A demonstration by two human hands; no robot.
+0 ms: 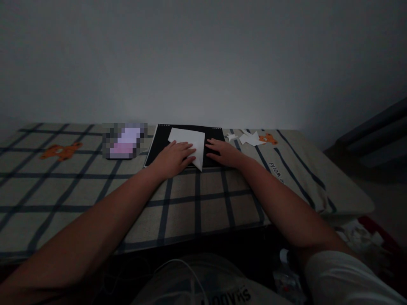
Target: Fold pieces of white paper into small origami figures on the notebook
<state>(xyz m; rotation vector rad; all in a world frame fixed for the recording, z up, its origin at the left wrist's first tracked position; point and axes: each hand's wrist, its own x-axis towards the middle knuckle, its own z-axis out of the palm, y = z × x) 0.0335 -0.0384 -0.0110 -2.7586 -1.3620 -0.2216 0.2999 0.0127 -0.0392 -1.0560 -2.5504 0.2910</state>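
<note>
A folded sheet of white paper (pixel 189 136) lies on a black board (pixel 155 146) with rows of small holes along its far edge. One corner of the paper tapers to a point past the board's near edge. My left hand (pixel 174 159) rests flat on the paper's left and lower part, fingers spread, hiding some of it. To the right of the paper, my right hand (pixel 222 152) lies palm down on the board with its fingers apart, holding nothing. Its fingertips stop just short of the paper's right edge.
Left of the board is a blurred-out phone-like object (pixel 125 142). Folded white paper pieces (pixel 251 139) lie to the right. A checked cloth (pixel 133 199) covers the table, which meets a wall (pixel 203 63). Below right are a plastic bottle (pixel 286 271) and a red container (pixel 389 245) of crumpled paper.
</note>
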